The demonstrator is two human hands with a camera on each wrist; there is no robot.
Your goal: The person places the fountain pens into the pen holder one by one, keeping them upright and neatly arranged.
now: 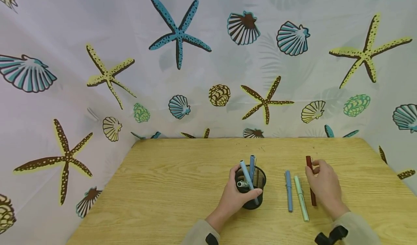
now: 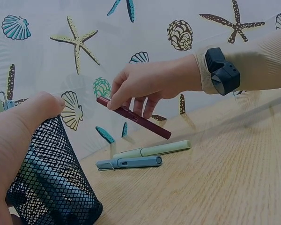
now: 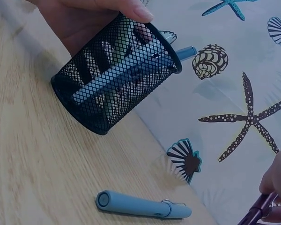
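My left hand (image 1: pixel 239 192) grips a black mesh pen cup (image 1: pixel 259 198), its thumb lying across the near side of the rim. Several pens stand in the cup, among them a light blue pen (image 1: pixel 245 170) and a darker blue pen (image 1: pixel 252 165) that rise above the rim. On the right, my right hand (image 1: pixel 324 181) pinches a dark red pen (image 2: pixel 145 123) between thumb and fingers; the left wrist view shows it tilted, just above the table. Between the hands, a blue pen (image 1: pixel 289 192) and a pale green pen (image 1: pixel 302 199) lie side by side on the wood.
The wooden table (image 1: pixel 169 187) ends at the back and sides against a white cloth (image 1: pixel 208 64) printed with starfish and shells. A black wrist camera (image 2: pixel 222 70) sits on the right sleeve.
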